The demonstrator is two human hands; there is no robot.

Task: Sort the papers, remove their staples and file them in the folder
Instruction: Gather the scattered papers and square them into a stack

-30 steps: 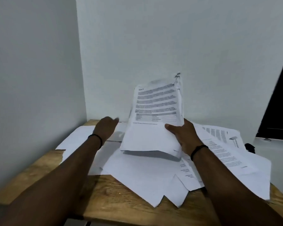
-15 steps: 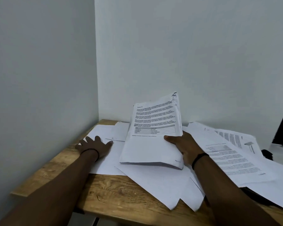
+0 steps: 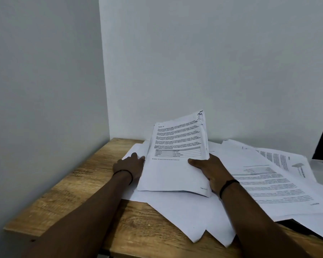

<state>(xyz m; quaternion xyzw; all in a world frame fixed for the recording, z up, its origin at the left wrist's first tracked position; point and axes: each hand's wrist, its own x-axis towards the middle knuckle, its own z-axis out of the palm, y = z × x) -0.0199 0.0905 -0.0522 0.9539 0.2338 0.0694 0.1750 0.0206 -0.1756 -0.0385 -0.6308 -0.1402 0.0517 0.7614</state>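
Head view: left hand [image 3: 128, 167] has moved beside the stapled stack [image 3: 177, 161]; right hand [image 3: 212, 173] still grips it.

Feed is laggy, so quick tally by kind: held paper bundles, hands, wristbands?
Held paper bundle: 1
Hands: 2, left hand, right hand
Black wristbands: 2, left wristband, right wristband
Total: 5

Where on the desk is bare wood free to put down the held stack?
Bare wooden desk shows along the left edge beside the wall, left of the left hand, and near the front edge. The middle and right are crowded with loose papers.
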